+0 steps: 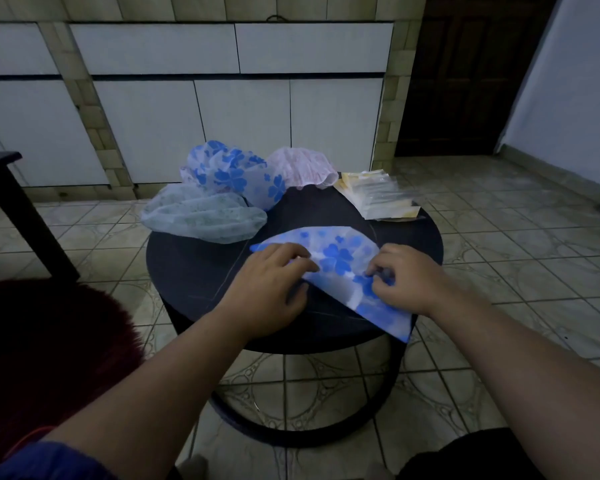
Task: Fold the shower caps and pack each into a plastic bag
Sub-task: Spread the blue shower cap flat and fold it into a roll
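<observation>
Beyond both grips, three loose caps (219, 199) and plastic bags (378, 195) lie on the worktop (187, 271). Left hand (267, 289) presses flat, fingers relaxed, on the folded cap (336, 258); right hand (402, 275) pinches it.

Colours, placed relative to the round table (194, 271): the table itself is plain dark, near-black. Folded cap (340, 261) at its near edge: white with blue clover-like flower print. Crumpled cap (236, 174) at the table's far side: same white with blue flower print. Cap (205, 218) on the table's far-left edge: pale whitish with faint greenish speckle pattern. Cap (303, 168) at the far edge: pale pink, fine pattern, detail unclear. Plastic bags (378, 197) at the table's far-right edge: clear with pale yellow strips.
</observation>
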